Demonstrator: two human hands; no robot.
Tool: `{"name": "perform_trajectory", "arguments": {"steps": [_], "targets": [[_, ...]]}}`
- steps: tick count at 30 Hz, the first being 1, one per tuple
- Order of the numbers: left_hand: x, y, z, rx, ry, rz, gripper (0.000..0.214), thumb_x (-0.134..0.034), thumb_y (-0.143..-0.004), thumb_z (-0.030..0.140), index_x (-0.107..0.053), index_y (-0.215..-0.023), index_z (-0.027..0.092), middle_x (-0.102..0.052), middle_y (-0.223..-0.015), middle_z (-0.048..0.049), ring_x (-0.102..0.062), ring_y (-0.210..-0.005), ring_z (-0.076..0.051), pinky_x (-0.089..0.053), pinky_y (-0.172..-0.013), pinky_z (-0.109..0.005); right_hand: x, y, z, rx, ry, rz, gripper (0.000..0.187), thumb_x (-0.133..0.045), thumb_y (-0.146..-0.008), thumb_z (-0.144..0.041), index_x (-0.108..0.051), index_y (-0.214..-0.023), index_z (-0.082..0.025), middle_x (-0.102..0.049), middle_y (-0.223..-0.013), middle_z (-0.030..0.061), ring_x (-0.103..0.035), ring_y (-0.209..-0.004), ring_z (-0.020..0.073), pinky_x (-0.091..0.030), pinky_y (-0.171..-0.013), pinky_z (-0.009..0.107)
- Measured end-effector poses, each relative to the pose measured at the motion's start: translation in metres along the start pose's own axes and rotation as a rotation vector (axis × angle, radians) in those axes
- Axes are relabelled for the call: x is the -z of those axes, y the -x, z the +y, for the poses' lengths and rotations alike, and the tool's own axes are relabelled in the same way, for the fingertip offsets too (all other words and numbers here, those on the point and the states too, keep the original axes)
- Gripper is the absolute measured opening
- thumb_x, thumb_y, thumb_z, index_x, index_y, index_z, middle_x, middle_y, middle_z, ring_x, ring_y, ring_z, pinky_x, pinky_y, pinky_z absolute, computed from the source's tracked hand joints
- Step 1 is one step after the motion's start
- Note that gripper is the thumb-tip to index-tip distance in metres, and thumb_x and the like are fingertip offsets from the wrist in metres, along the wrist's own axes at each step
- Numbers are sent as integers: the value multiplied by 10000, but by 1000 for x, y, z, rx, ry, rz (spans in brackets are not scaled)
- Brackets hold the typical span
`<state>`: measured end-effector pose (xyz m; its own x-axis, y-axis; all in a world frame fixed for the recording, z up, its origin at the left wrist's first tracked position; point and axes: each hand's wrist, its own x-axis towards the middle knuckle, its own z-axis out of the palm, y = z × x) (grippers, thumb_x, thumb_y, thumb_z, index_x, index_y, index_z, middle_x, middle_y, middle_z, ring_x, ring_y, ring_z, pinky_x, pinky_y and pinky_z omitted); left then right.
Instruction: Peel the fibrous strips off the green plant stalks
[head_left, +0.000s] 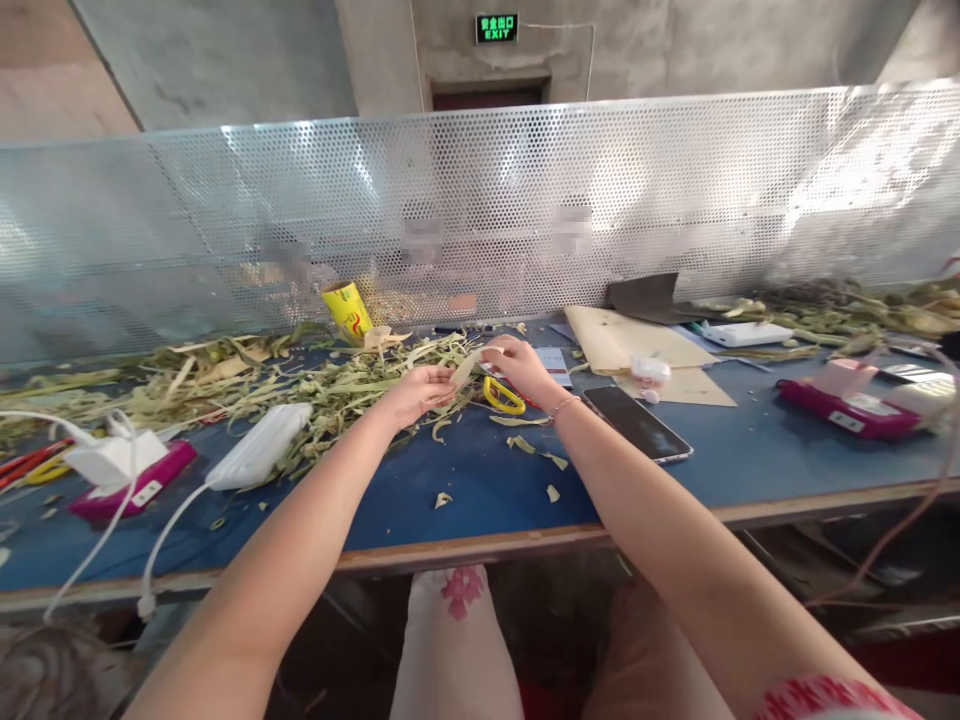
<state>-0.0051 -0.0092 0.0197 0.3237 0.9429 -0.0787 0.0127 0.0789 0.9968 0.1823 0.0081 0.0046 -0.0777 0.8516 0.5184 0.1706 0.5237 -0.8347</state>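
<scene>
My left hand [417, 390] pinches one end of a pale dried leaf strip [465, 369] above the blue table [480, 490]. My right hand [519, 366] holds yellow-handled scissors [503, 395] and touches the other end of the same strip. Both hands hover over the middle of the table, just right of a heap of green-yellow leaf strips [300, 385]. Small cut scraps [525, 445] lie on the blue surface below the hands.
A black phone [636, 422] lies right of my right wrist. A white power bank [259, 447] with cable, a pink box [131, 480], a yellow roll [346, 310], brown paper [637, 345] and another pink box [847, 405] sit around. A perforated metal screen [480, 200] backs the table.
</scene>
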Motion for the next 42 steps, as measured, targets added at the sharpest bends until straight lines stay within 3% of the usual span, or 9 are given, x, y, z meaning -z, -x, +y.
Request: {"name": "perform_trajectory", "arguments": {"steps": [7,11,14,16,22,30,34,38,42], "targets": [[-13,2,-9,-90,-303,-104,220,-652,-544,62,-577,-741,121,-585,-633,31,-532,-584,-76,-400,-570,-204,-7,5,-11,-202,-531,31,136,-520,-598,-282,-432,-571,-182,-484,-581,-15,-508,-581,98,-452,-593,248],[-23,5,-14,-111,-353,-231,253,-684,-526,103,-566,-749,127,-589,-645,25,-550,-622,-101,-433,-615,-238,-12,6,-12,-262,-497,76,175,-522,-580,-239,-362,-642,-207,-462,-562,-52,-496,-539,92,-437,-535,235],[-26,3,-18,-118,-330,-250,326,-705,-525,125,-562,-817,129,-601,-681,10,-564,-641,-115,-446,-617,-250,-15,6,-8,-230,-376,77,216,-480,-583,-207,-419,-790,-221,-466,-586,-71,-475,-519,90,-413,-519,231],[-27,0,-20,-128,-300,-204,330,-714,-541,157,-550,-826,133,-591,-683,7,-566,-630,-115,-459,-621,-262,-16,6,-5,-146,-204,57,273,-453,-591,-195,-486,-861,-215,-453,-582,-71,-444,-510,87,-388,-524,230],[-21,-10,-24,-316,-284,57,308,-702,-600,313,-540,-796,141,-582,-709,-11,-574,-624,-130,-478,-596,-270,-20,10,-7,30,265,-1,185,-467,-616,-182,-607,-738,-172,-522,-601,-30,-443,-567,96,-367,-596,242],[-16,-20,-24,-462,-340,265,196,-561,-710,326,-509,-623,159,-504,-534,17,-486,-517,-107,-402,-518,-227,-22,9,-3,24,197,-47,164,-469,-702,-283,-582,-752,-176,-561,-622,-9,-500,-589,115,-397,-596,252],[-15,-22,-24,-499,-375,267,251,-522,-731,369,-498,-586,166,-489,-525,13,-463,-524,-111,-368,-516,-230,-22,9,-3,43,230,-61,128,-478,-709,-281,-557,-726,-182,-541,-613,-14,-480,-574,110,-387,-583,247],[-18,-15,-18,-508,-518,274,305,-518,-731,368,-467,-508,168,-404,-466,25,-387,-488,-95,-297,-487,-230,-23,12,-8,124,258,-43,164,-484,-722,-267,-553,-845,-183,-550,-682,-7,-483,-620,113,-393,-619,247],[-20,-10,-13,-464,-588,277,329,-500,-742,327,-408,-467,173,-366,-447,26,-360,-470,-93,-280,-480,-239,-24,14,-12,209,293,-39,114,-447,-745,-224,-546,-782,-182,-571,-771,29,-505,-718,129,-397,-675,250]]}}
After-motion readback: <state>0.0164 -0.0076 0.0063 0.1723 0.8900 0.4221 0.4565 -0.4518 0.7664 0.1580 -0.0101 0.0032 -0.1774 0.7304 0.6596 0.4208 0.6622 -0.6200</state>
